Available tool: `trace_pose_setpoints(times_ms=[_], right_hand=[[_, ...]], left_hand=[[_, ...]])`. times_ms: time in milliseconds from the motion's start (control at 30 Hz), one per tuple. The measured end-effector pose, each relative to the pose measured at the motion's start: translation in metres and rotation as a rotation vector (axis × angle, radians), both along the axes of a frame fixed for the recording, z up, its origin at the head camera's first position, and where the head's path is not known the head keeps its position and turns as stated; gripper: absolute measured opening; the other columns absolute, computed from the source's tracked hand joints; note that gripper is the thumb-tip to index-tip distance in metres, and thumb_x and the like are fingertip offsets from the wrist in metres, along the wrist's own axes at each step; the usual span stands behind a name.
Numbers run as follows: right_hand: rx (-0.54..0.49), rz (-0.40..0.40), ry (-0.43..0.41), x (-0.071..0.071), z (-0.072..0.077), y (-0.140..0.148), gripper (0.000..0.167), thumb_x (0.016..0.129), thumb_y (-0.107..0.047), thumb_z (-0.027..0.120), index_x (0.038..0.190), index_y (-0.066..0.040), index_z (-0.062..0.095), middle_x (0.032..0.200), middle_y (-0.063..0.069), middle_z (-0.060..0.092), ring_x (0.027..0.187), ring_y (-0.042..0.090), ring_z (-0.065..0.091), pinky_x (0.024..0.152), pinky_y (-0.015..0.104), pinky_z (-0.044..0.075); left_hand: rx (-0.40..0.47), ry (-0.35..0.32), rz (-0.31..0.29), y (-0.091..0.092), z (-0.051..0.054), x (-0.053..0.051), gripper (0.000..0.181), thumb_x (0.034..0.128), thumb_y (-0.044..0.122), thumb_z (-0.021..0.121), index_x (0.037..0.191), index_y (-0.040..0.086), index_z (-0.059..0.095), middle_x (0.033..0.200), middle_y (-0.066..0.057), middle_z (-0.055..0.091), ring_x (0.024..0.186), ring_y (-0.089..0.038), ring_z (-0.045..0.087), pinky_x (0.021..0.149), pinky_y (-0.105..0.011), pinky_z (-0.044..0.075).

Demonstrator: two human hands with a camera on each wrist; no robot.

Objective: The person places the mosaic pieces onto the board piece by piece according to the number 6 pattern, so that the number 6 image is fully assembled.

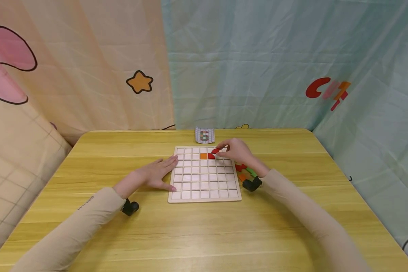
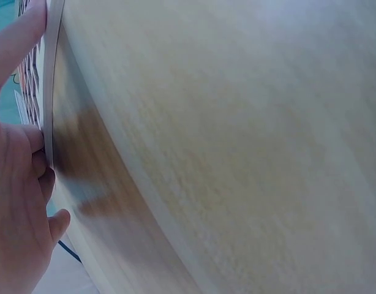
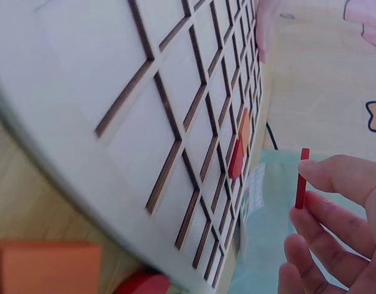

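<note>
A pale wooden board (image 1: 205, 185) with a grid of square recesses lies on the table. In its upper part an orange square piece (image 1: 203, 156) sits beside a red piece (image 1: 211, 156). My right hand (image 1: 237, 151) pinches another red piece (image 1: 215, 150) between thumb and fingers above the board, just up and right of the seated red one; the right wrist view shows this held piece (image 3: 302, 179) edge-on. My left hand (image 1: 157, 174) rests with spread fingers on the board's left edge, its fingers also touching that edge (image 2: 49, 79) in the left wrist view.
Right of the board, partly under my right wrist, lie loose red (image 1: 238, 167), green (image 1: 251, 172) and orange (image 1: 242, 176) pieces. A small printed card (image 1: 204, 135) with a coloured grid pattern stands behind the board. Curtains (image 1: 258, 68) hang behind the wooden table (image 1: 197, 234).
</note>
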State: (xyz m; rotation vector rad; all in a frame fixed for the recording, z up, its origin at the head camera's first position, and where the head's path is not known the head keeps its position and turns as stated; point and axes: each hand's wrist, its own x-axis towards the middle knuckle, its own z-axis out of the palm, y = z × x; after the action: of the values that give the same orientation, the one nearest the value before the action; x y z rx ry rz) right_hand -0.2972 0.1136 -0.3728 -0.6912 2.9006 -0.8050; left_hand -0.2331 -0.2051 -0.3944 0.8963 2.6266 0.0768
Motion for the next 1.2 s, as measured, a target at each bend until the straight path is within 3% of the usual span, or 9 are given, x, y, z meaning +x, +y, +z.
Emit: trace_pose_setpoints(times_ms=[567, 933, 1200], right_hand=[[0.032, 0.085, -0.015, -0.010, -0.007, -0.038, 0.028, 0.084, -0.031, 0.073, 0.108, -0.016, 0.074, 0.106, 0.002, 0.073, 0.069, 0.012, 0.058, 0.060, 0.022, 0.043], [0.045, 0.063, -0.067, -0.013, -0.012, -0.054, 0.028, 0.083, -0.032, 0.075, 0.108, -0.020, 0.074, 0.107, 0.000, 0.072, 0.075, 0.012, 0.058, 0.062, 0.023, 0.042], [0.086, 0.105, -0.056, -0.020, -0.017, -0.063, 0.026, 0.084, -0.030, 0.074, 0.107, -0.017, 0.075, 0.105, -0.001, 0.073, 0.086, 0.013, 0.067, 0.072, 0.027, 0.052]], left_hand=[[0.008, 0.008, -0.005, -0.001, -0.002, 0.000, 0.108, 0.0842, 0.068, 0.054, 0.154, 0.000, 0.007, 0.162, -0.016, 0.000, 0.150, -0.030, 0.006, 0.121, -0.053, 0.012], [0.007, 0.014, 0.002, -0.002, -0.004, -0.001, 0.108, 0.0837, 0.069, 0.054, 0.154, 0.003, 0.007, 0.163, -0.014, -0.001, 0.151, -0.027, 0.005, 0.121, -0.051, 0.012], [0.028, 0.009, 0.006, -0.001, 0.001, 0.002, 0.107, 0.0838, 0.068, 0.055, 0.154, 0.001, 0.009, 0.162, -0.016, 0.001, 0.150, -0.030, 0.008, 0.120, -0.053, 0.013]])
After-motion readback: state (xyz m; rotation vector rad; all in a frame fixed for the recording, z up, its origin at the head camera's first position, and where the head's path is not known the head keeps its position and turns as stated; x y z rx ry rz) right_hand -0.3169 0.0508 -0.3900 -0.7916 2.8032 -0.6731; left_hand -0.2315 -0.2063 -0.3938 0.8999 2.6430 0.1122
